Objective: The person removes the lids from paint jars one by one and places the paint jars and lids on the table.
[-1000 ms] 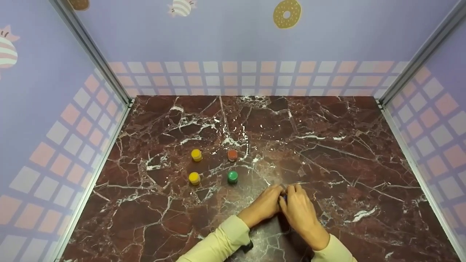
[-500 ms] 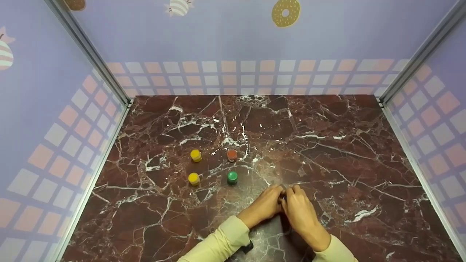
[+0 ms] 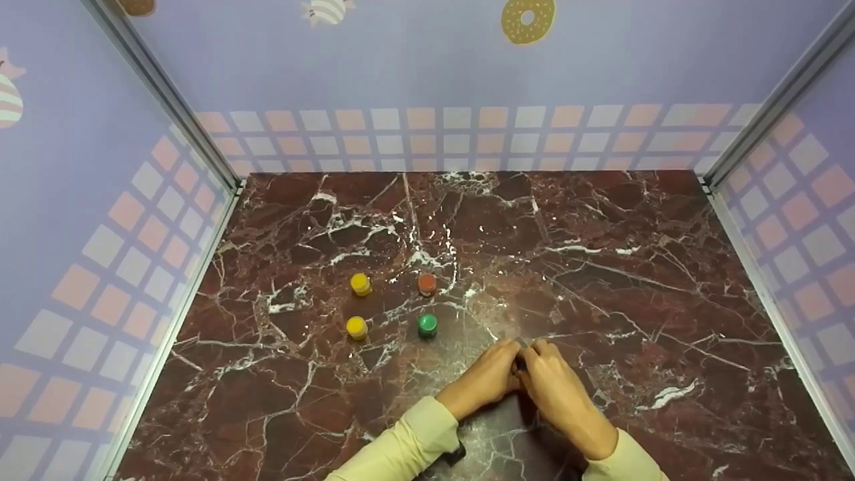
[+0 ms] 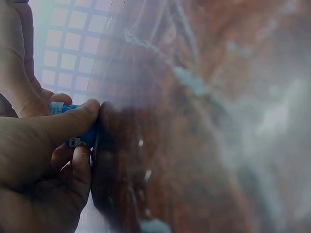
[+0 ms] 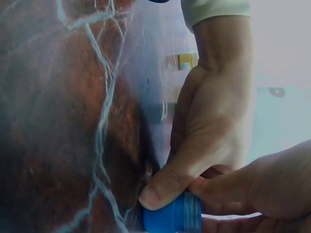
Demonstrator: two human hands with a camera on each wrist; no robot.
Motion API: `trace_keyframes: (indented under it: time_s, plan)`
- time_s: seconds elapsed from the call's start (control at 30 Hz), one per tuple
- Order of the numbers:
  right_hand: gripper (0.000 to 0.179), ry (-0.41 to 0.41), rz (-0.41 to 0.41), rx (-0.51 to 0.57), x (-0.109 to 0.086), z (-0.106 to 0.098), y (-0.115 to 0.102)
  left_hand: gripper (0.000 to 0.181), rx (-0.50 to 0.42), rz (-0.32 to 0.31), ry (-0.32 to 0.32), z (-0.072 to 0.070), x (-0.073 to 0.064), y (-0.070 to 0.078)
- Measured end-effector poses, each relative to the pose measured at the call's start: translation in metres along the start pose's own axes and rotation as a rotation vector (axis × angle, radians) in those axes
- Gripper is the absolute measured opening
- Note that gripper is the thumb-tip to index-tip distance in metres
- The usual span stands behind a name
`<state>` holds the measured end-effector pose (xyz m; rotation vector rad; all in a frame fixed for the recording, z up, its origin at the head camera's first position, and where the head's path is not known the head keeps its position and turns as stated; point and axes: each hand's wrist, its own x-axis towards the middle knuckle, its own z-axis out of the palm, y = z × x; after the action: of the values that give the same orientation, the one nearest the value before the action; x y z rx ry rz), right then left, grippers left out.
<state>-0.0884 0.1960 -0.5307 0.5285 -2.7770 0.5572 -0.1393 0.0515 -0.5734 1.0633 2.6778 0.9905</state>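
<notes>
Both hands hold a small blue paint jar [image 5: 167, 216] close over the dark red marble tabletop. My left hand [image 3: 491, 371] pinches the jar's body between thumb and fingers, beside a small white label in the left wrist view. At the jar's ridged end, the fingers of my right hand [image 3: 551, 381] grip it from the other side. Seen from the head, the hands almost wholly hide the jar. To their left stand a green jar [image 3: 427, 326], a red-orange jar [image 3: 427, 284] and two yellow-lidded jars, the nearer yellow jar [image 3: 357, 327] and the farther yellow jar [image 3: 361, 284].
The marble tabletop [image 3: 634, 267] reaches back to a lilac wall [image 3: 427, 73] with pink and white squares. Side panels with metal edge strips enclose it left and right. A dark object [image 3: 455, 454] shows beneath the left cuff.
The right hand and forearm have turned slightly rightward, and the bit of blue seen between the hands is now covered. The left hand and the standing jars stay in place.
</notes>
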Motion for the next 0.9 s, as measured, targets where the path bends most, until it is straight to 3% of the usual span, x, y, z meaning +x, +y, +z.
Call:
trace_keyframes:
  time_s: [0.33, 0.63, 0.9]
  plan:
    - [0.028, -0.064, -0.190, -0.031, -0.001, -0.009, 0.009, 0.038, -0.019, 0.005, -0.002, 0.001, -0.001, 0.003]
    - [0.030, -0.077, -0.255, -0.004, -0.003, -0.010, 0.014, 0.034, -0.007, 0.012, 0.016, 0.001, -0.002, 0.005]
    - [0.033, -0.099, -0.331, 0.024, 0.000, -0.005, 0.024, 0.037, -0.061, -0.062, -0.008, 0.001, 0.001, 0.003]
